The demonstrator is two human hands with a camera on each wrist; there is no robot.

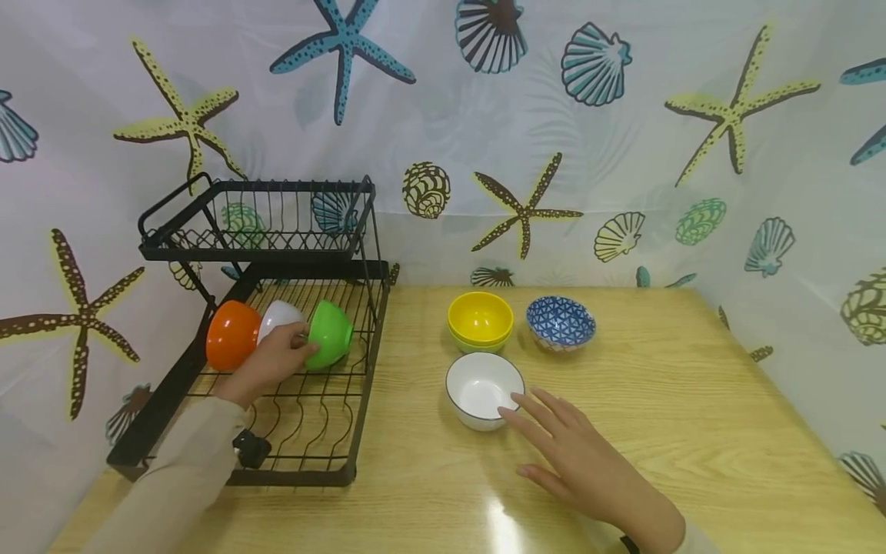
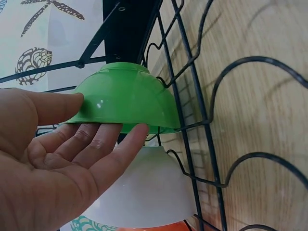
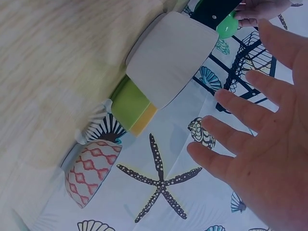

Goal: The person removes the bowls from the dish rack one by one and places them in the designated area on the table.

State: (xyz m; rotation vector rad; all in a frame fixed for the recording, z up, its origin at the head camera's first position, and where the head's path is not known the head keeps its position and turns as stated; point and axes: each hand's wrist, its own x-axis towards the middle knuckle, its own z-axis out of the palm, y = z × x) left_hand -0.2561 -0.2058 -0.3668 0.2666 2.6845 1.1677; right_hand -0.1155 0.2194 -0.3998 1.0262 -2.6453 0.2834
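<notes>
My left hand [image 1: 277, 355] pinches the rim of a green bowl [image 1: 332, 335], which stands on its side in the lower tier of a black dish rack [image 1: 364, 431]. In the left wrist view, my thumb presses the bowl's outside while the fingers reach under its rim. A white bowl [image 1: 278, 314] and an orange bowl [image 1: 231, 336] stand on edge to its left. On the table, a white bowl with a dark rim [image 1: 477, 385] sits upright. My right hand [image 1: 581, 462] hovers beside it with fingers spread, holding nothing; whether a fingertip touches the bowl I cannot tell.
Behind the white table bowl, a yellow bowl [image 1: 480, 317] is nested in a light green bowl [image 1: 477, 348]. To their right stands a blue-patterned bowl [image 1: 561, 322]. The rack's upper tier [image 1: 256, 254] overhangs the back part. A printed curtain [image 1: 443, 115] borders the table.
</notes>
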